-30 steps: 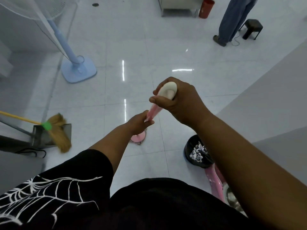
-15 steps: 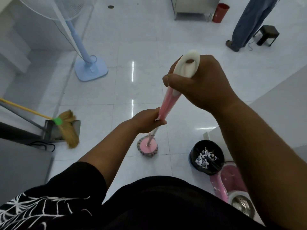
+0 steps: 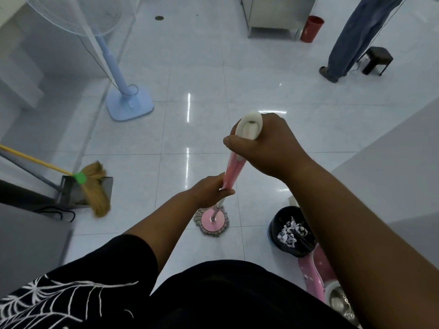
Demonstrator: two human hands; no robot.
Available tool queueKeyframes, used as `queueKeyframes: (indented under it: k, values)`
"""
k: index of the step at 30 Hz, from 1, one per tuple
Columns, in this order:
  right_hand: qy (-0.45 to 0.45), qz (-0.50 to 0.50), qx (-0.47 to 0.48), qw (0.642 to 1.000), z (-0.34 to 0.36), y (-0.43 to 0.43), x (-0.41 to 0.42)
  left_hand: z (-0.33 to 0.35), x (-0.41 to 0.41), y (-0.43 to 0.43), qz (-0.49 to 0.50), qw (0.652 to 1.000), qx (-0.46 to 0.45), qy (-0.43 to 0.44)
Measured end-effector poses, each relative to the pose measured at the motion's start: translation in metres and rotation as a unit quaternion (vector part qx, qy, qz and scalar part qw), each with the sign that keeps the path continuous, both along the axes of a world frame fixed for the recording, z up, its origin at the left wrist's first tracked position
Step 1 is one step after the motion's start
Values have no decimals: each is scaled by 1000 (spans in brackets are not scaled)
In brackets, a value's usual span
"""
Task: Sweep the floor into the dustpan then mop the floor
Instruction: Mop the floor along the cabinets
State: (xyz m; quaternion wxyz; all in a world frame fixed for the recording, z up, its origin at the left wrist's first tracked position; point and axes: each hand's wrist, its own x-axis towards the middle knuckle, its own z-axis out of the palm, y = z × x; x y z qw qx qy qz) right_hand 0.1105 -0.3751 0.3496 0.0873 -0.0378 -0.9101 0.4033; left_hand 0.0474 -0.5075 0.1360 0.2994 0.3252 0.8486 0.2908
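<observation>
I hold a pink mop upright in front of me. My right hand (image 3: 266, 146) grips the white top end of its handle (image 3: 249, 124). Lower down, my left hand (image 3: 211, 188) grips the pink shaft (image 3: 232, 169). The round pink mop head (image 3: 212, 220) with its grey fringe lies flat on the white tiled floor (image 3: 197, 74) just ahead of my body. At the left, a straw broom (image 3: 95, 186) with a yellow stick leans into a grey metal dustpan (image 3: 71, 193).
A black bin (image 3: 293, 230) with shredded paper stands at my right, beside a pink mop bucket (image 3: 318, 279). A blue pedestal fan (image 3: 129, 104) stands at the left rear. A person (image 3: 351, 36), a black stool (image 3: 376, 59), a red bin (image 3: 311, 28) and a cabinet lie at the far right.
The mop head has slid back along the floor towards me and a little right. Both hands kept their grip on the handle, which now stands steeper.
</observation>
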Motion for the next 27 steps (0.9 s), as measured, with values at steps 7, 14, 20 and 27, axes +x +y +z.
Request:
queueKeyframes:
  k: [7, 14, 20, 27]
  values:
    - [-35, -2, -28, 999, -5, -6, -35, -3, -19, -2, 55, 997, 11, -45]
    - [-72, -18, -60, 995, -4, -10, -72, -3, -42, 0, 99, 993, 21, -68]
    - [-84, -28, -70, 994, -4, -13, -103, -8, -70, -1, 110, 990, 21, -86]
    - [-88, -40, -78, 992, -5, -8, -124, -13, -90, 5, 115, 990, 22, -84]
